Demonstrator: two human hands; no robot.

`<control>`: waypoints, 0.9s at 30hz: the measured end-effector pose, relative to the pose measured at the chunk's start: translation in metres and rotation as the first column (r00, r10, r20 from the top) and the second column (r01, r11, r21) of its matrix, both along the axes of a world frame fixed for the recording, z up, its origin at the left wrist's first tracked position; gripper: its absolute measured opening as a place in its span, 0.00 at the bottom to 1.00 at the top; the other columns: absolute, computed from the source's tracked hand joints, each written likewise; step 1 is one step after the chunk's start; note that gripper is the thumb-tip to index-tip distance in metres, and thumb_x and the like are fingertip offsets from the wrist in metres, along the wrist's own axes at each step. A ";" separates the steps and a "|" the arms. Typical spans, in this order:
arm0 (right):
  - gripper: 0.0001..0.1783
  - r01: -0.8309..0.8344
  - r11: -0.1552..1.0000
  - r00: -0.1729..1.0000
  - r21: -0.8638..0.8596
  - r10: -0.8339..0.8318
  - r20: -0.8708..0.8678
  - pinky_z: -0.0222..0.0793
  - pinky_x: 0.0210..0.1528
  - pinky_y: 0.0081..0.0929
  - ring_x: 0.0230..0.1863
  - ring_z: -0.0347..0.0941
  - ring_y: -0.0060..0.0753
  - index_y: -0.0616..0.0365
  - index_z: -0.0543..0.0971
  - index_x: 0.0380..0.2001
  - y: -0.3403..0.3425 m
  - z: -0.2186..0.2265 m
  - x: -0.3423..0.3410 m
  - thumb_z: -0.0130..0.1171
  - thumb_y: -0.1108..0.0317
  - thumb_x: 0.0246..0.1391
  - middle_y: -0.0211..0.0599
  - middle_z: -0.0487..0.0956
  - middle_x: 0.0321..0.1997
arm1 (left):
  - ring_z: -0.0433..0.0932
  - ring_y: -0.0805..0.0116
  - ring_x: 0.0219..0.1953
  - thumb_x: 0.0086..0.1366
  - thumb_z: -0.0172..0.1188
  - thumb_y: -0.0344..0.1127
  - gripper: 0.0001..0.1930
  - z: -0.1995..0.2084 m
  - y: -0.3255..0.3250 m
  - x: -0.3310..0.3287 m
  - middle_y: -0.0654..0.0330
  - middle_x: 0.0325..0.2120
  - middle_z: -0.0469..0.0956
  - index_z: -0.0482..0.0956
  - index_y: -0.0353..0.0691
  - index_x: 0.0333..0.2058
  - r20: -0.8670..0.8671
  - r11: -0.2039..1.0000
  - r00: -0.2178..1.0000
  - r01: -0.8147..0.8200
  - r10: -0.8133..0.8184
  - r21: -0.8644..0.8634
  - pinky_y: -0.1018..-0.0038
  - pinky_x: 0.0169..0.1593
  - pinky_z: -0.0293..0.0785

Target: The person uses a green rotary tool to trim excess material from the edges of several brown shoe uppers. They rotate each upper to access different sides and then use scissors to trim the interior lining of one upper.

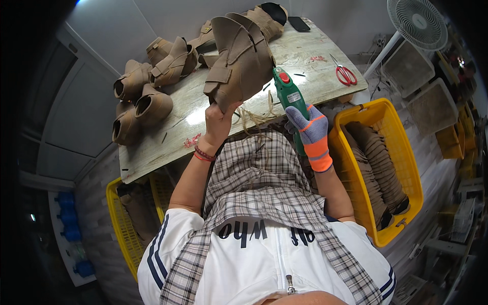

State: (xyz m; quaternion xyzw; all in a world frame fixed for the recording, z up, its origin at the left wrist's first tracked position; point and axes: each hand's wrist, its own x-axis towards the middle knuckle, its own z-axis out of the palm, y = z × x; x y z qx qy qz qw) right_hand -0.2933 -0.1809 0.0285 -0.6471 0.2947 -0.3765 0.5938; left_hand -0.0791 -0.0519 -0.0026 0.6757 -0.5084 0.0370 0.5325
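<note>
My bare left hand (218, 123) is closed on the lower edge of a brown shoe upper (245, 68), which it holds up over the table (175, 145). In my right hand (311, 131), gloved in grey and orange, is a green handheld power tool (291, 92) with a red button. The tool's front end is at the right edge of the upper; its tip cannot be made out clearly. Thin tan strips (254, 118) hang at the table's near edge below the upper. More brown uppers (175, 62) are gathered on the table's left side.
Red-handled scissors (346, 75) and a black phone (299, 24) lie on the table's right part. A yellow crate (414, 175) of stacked brown pieces stands at my right, another yellow crate (118, 213) at lower left. A white fan (419, 23) stands at far right.
</note>
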 end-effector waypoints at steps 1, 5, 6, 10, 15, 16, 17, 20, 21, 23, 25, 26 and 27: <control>0.21 -0.018 0.999 0.999 0.039 0.016 0.031 0.64 0.22 0.16 0.20 0.67 0.11 0.64 0.78 0.29 -0.001 0.000 -0.001 0.70 0.55 0.49 0.26 0.75 0.18 | 0.80 0.63 0.32 0.61 0.64 0.28 0.09 0.002 0.001 -0.002 0.53 0.34 0.82 0.80 0.29 0.38 0.107 0.997 0.993 -0.054 0.049 0.052 0.72 0.37 0.75; 0.18 -0.079 0.990 0.993 0.114 0.068 0.101 0.64 0.22 0.18 0.20 0.69 0.17 0.62 0.78 0.31 -0.009 -0.001 -0.004 0.68 0.57 0.52 0.28 0.75 0.21 | 0.80 0.53 0.32 0.58 0.65 0.25 0.09 -0.003 0.004 0.002 0.48 0.32 0.81 0.80 0.29 0.38 0.334 0.998 0.941 0.057 -0.046 -0.022 0.68 0.35 0.75; 0.17 -0.089 0.989 0.992 0.115 0.078 0.103 0.64 0.23 0.18 0.20 0.71 0.20 0.61 0.77 0.32 -0.009 0.002 -0.004 0.68 0.57 0.52 0.29 0.75 0.22 | 0.80 0.53 0.33 0.58 0.65 0.24 0.09 -0.005 0.005 0.005 0.48 0.32 0.81 0.80 0.29 0.38 0.384 0.997 0.922 0.071 -0.056 -0.024 0.67 0.36 0.75; 0.19 -0.136 0.953 0.986 0.272 0.102 0.135 0.65 0.24 0.20 0.19 0.71 0.23 0.61 0.77 0.31 -0.004 0.017 -0.011 0.66 0.54 0.53 0.32 0.75 0.21 | 0.81 0.50 0.36 0.56 0.64 0.21 0.10 -0.009 0.013 0.015 0.48 0.33 0.81 0.80 0.28 0.38 0.495 0.993 0.863 0.119 -0.099 -0.008 0.66 0.38 0.76; 0.20 -0.139 0.955 0.983 0.262 0.101 0.155 0.66 0.25 0.21 0.19 0.72 0.24 0.62 0.78 0.31 -0.016 0.018 -0.014 0.64 0.52 0.54 0.35 0.77 0.21 | 0.82 0.54 0.36 0.57 0.62 0.20 0.09 -0.018 0.031 0.031 0.50 0.33 0.82 0.80 0.27 0.38 0.514 0.989 0.844 0.137 -0.150 0.064 0.67 0.41 0.76; 0.20 -0.109 0.963 0.989 0.246 0.081 0.121 0.67 0.24 0.21 0.19 0.72 0.25 0.62 0.78 0.32 -0.023 0.015 -0.015 0.64 0.53 0.55 0.36 0.78 0.22 | 0.82 0.56 0.36 0.57 0.61 0.20 0.09 -0.013 0.034 0.029 0.51 0.33 0.82 0.80 0.27 0.38 0.518 0.984 0.837 0.158 -0.176 0.079 0.68 0.41 0.76; 0.20 -0.092 0.975 0.989 0.203 0.065 0.135 0.67 0.24 0.20 0.19 0.72 0.24 0.62 0.78 0.32 -0.030 0.008 -0.017 0.64 0.53 0.55 0.35 0.78 0.22 | 0.82 0.59 0.36 0.58 0.61 0.19 0.09 -0.008 0.038 0.025 0.52 0.33 0.82 0.80 0.27 0.38 0.291 0.978 0.937 0.164 -0.195 0.128 0.69 0.41 0.76; 0.17 -0.056 0.980 0.994 0.191 0.036 0.105 0.67 0.25 0.18 0.20 0.72 0.22 0.62 0.78 0.33 -0.038 -0.005 -0.023 0.64 0.56 0.55 0.33 0.77 0.22 | 0.79 0.69 0.44 0.59 0.59 0.19 0.07 0.015 0.048 0.006 0.55 0.38 0.82 0.81 0.30 0.37 -0.546 0.933 0.759 0.322 -0.356 -0.160 0.72 0.46 0.76; 0.16 -0.027 0.986 0.997 0.166 0.015 0.075 0.67 0.25 0.18 0.20 0.72 0.21 0.62 0.78 0.33 -0.036 -0.007 -0.027 0.65 0.57 0.55 0.33 0.77 0.23 | 0.79 0.65 0.47 0.60 0.60 0.21 0.11 0.019 0.051 0.016 0.55 0.42 0.81 0.79 0.30 0.43 -0.637 0.931 0.683 0.310 -0.358 -0.190 0.71 0.52 0.75; 0.14 0.037 0.993 0.999 0.116 -0.038 0.008 0.67 0.25 0.18 0.21 0.72 0.20 0.61 0.78 0.33 -0.031 -0.019 -0.036 0.66 0.60 0.54 0.32 0.77 0.23 | 0.78 0.61 0.50 0.63 0.59 0.28 0.17 0.049 0.044 0.020 0.51 0.47 0.78 0.74 0.30 0.50 -0.807 0.840 0.235 0.193 -0.541 -0.507 0.67 0.55 0.74; 0.18 0.062 0.992 0.993 -0.112 -0.073 -0.098 0.69 0.27 0.20 0.23 0.74 0.21 0.61 0.79 0.36 -0.028 -0.034 -0.045 0.71 0.60 0.48 0.32 0.78 0.24 | 0.75 0.59 0.53 0.67 0.54 0.33 0.20 0.063 0.043 0.045 0.50 0.51 0.75 0.68 0.29 0.55 -0.769 0.739 0.031 0.304 -0.638 -0.601 0.63 0.56 0.73; 0.21 0.085 0.949 0.978 -0.302 -0.137 -0.157 0.70 0.27 0.21 0.23 0.75 0.22 0.61 0.79 0.36 -0.025 -0.040 -0.048 0.73 0.57 0.46 0.33 0.79 0.24 | 0.75 0.58 0.54 0.69 0.50 0.35 0.20 0.065 0.044 0.058 0.49 0.53 0.74 0.67 0.28 0.55 -0.777 0.726 -0.044 0.328 -0.627 -0.604 0.62 0.57 0.72; 0.24 0.090 0.872 0.958 -0.480 -0.208 -0.198 0.71 0.27 0.21 0.24 0.76 0.24 0.61 0.79 0.36 -0.021 -0.045 -0.051 0.74 0.54 0.43 0.34 0.80 0.24 | 0.74 0.57 0.54 0.70 0.48 0.34 0.19 0.057 0.046 0.075 0.47 0.53 0.73 0.67 0.27 0.54 -0.726 0.659 -0.177 0.320 -0.664 -0.680 0.61 0.58 0.72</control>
